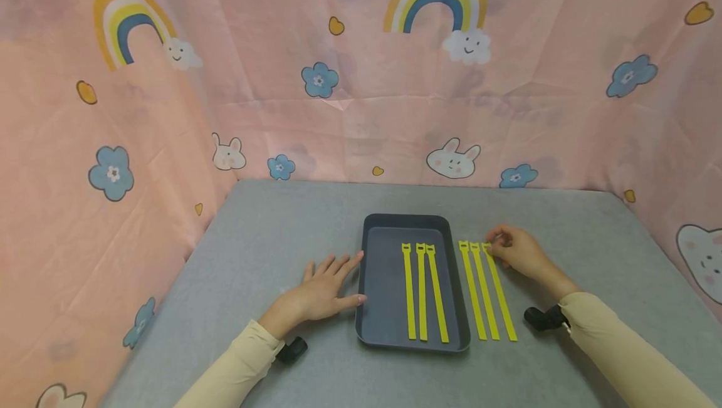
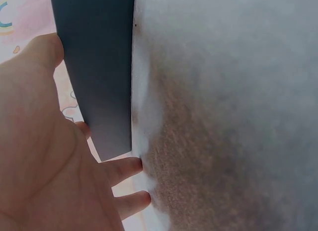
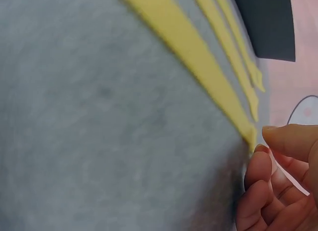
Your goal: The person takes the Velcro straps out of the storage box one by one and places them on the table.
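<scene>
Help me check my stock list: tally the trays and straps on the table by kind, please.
Dark grey tray: 1
Yellow straps: 6 (3 inside the tray, 3 beside it)
Total: 7

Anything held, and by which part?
Left hand only touches the tray; whether the right hand pinches the rightmost strap at its slotted end cannot be told.

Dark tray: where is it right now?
In the head view, the dark tray sits on the grey table, between the left hand and three yellow straps on its right.
</scene>
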`<state>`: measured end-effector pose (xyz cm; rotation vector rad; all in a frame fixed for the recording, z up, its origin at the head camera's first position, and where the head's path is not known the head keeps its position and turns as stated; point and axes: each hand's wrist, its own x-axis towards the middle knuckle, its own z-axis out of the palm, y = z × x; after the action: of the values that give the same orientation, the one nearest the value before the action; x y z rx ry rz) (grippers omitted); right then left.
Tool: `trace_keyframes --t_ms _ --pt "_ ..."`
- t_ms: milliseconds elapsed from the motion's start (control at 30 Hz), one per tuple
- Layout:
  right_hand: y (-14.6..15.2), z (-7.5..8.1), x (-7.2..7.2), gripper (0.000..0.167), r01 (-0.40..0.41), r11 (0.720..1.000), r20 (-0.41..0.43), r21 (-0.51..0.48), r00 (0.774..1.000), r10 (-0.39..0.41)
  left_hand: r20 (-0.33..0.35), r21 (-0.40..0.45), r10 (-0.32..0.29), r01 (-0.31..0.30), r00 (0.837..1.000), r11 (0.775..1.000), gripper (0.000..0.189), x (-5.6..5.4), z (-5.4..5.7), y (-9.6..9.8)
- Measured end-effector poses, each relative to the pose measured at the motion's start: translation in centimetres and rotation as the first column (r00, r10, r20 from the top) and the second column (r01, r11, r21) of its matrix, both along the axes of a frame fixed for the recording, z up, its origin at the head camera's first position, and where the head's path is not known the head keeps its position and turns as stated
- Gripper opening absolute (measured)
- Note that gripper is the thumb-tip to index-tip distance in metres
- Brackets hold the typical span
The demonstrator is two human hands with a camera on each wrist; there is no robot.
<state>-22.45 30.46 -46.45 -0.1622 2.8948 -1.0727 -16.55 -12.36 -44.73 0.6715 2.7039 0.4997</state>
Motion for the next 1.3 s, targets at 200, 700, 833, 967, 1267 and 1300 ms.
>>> trace_keyframes --t_ms 200,700,833,967,1267,1300 --pt "-0.8 1.1 0.2 0.028 0.000 1.000 -0.016 -0.005 1.000 0.000 0.009 0.005 -0.002 0.001 1.000 1.000 0.084 0.0 -0.1 0.0" --pt "-3.8 3.5 1.0 0.031 -0.034 0.997 -0.063 -0.074 0.998 0.029 0.008 0.005 0.000 0.000 1.000 1.000 0.085 0.0 -0.1 0.0" --pt "-4.4 3.9 1.1 0.031 -0.055 0.995 -0.071 -0.089 0.996 0.048 0.003 0.005 0.002 -0.002 1.000 1.000 0.085 0.0 0.0 0.0" --pt "-5.3 4.5 1.3 0.031 -0.062 0.993 -0.067 -0.104 0.996 0.055 0.012 0.003 0.006 -0.006 1.000 1.000 0.085 0.0 0.0 0.0" --pt "-7.8 5.1 1.5 0.031 -0.072 0.990 -0.062 -0.125 0.996 0.064 0.003 0.003 0.008 -0.008 1.000 1.000 0.085 0.0 -0.1 0.0" --pt "-8.1 5.2 1.5 0.032 -0.071 0.989 -0.058 -0.126 0.996 0.064 0.000 0.003 0.008 -0.008 1.000 1.000 0.085 -0.1 -0.2 0.0"
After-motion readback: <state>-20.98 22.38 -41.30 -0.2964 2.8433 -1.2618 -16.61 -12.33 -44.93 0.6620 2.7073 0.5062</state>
